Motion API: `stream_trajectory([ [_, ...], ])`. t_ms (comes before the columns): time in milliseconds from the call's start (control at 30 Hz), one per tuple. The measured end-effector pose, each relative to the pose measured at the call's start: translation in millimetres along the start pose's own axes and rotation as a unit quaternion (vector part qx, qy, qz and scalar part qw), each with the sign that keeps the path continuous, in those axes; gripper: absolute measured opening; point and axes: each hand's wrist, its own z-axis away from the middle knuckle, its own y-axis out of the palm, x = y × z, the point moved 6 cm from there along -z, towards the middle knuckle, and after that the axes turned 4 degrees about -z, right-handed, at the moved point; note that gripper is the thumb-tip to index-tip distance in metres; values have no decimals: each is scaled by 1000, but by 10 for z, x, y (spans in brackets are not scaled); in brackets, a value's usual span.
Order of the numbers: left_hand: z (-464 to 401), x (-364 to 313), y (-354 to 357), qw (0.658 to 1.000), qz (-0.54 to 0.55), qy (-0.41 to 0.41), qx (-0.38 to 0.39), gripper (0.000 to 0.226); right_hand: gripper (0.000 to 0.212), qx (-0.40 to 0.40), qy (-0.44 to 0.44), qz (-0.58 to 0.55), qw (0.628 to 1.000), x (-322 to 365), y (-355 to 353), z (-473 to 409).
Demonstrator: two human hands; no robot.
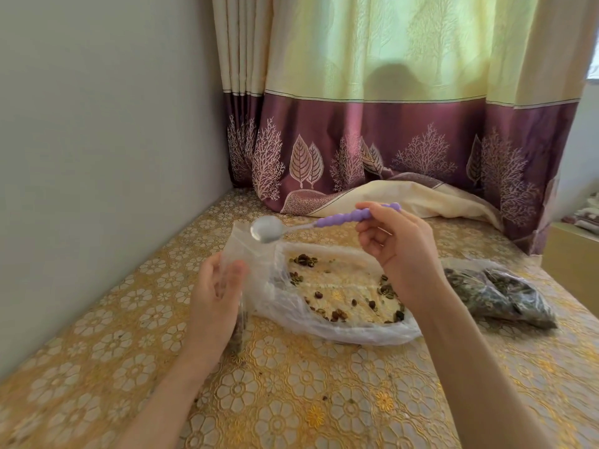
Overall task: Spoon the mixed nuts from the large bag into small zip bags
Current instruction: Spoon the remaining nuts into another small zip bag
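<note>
Floral tablecloth (291,400), filled bags (499,293), curtain (389,140)

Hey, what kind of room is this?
Probably a home room: a cream and purple leaf-patterned curtain hangs behind a table under a gold floral lace cloth, beside a plain grey wall.

Plain grey-white wall (97,140) on my left, meeting curtain (389,108) in corner ahead. Curtain pale yellow above, purple band with leaf and tree motifs below, daylight glowing through it; its hem bunched on table. Table (291,400) before me under gold floral lace-pattern cloth. Wooden furniture edge (573,257) at my far right
</note>
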Motion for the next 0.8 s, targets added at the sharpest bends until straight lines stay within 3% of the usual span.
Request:
stream_trajectory([
  [100,0,5,-9,1000,-1,-2,-9,50,23,-78,-3,-23,997,-32,-201,-47],
  [200,1,23,-2,1000,0,-6,-4,38,27,-121,-56,152,979,7,-383,-58],
  [300,3,27,-5,1000,-1,-4,-4,32,23,-99,-53,249,962,16,-515,-83],
  [500,18,1,5,1000,-8,-1,1,34,17,-62,2,267,962,-21,-755,-107],
  [800,37,-37,10,1000,-27,0,3,84,15,-86,59,251,962,-134,-924,-132],
])
